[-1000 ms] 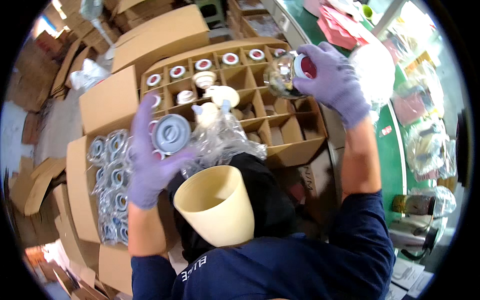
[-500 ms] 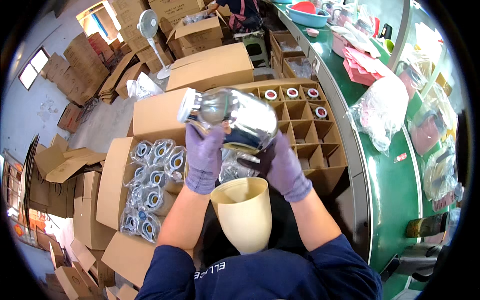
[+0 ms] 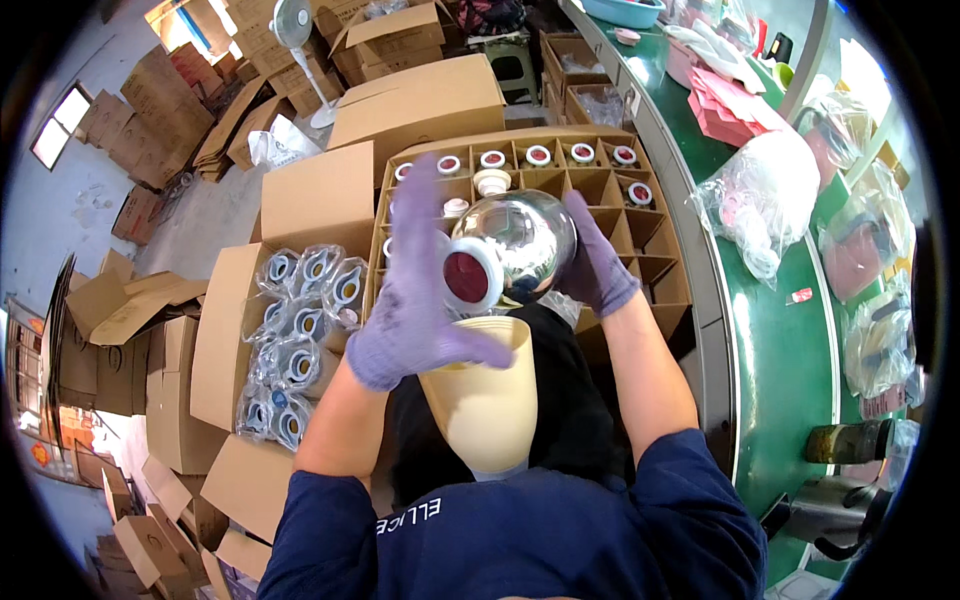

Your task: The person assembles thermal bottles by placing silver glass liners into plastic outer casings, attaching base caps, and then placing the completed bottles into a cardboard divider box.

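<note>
A mirror-bright silvered flask liner [image 3: 530,245] is held tilted above my lap, its white collar and dark red mouth turned toward me. My right hand [image 3: 600,262], in a purple knitted glove, grips its rounded far end. Beside the collar, my gloved left hand [image 3: 408,290] is open, fingers stretched upward and thumb out to the right; whether the palm touches the collar I cannot tell. Below, a cream tapered flask shell [image 3: 485,400] stands between my thighs with its wide mouth up. A clear plastic bag lies partly hidden behind the liner.
Ahead, a divided carton [image 3: 655,290] holds several red-and-white-topped liners. At left an open carton [image 3: 225,350] contains several plastic-wrapped flask parts [image 3: 305,320]. A green workbench [image 3: 770,400] runs along my right, bearing pink pieces [image 3: 735,115] and bagged items. A fan [image 3: 300,50] stands far left.
The liner has swung so its collar points toward me and lower. My left hand has come off it and opened, while the right hand keeps its grip. The view has shifted slightly.
</note>
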Demonstrator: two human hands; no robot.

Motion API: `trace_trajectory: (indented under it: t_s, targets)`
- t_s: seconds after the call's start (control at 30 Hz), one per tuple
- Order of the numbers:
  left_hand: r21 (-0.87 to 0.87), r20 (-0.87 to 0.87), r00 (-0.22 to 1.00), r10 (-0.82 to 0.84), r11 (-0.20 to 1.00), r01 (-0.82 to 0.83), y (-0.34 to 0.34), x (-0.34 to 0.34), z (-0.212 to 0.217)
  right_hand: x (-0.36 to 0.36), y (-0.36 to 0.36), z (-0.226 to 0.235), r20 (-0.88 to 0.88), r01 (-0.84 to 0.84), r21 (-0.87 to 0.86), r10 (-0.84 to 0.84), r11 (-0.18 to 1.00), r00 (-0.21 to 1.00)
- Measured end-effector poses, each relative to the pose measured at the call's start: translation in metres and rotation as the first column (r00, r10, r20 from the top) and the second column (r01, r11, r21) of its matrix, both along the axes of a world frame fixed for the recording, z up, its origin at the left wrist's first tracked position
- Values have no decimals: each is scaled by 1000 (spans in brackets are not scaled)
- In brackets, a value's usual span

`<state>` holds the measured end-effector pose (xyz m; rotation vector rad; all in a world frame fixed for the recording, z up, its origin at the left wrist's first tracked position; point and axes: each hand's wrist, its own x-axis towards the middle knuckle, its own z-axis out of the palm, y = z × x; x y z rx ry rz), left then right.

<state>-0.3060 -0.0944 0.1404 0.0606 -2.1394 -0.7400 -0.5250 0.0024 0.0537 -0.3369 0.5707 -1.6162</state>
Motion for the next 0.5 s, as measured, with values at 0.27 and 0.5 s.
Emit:
trace_trajectory:
  t_s: [0.27, 0.5]
  targets:
    - [582, 493, 851, -181, 795, -168, 79, 115, -119, -35, 19, -36, -353, 125, -60, -138, 990, 925]
    - [568, 493, 781, -384, 822, 44, 99, 88, -101, 7, 99, -56, -953, -112, 113, 139, 987, 268]
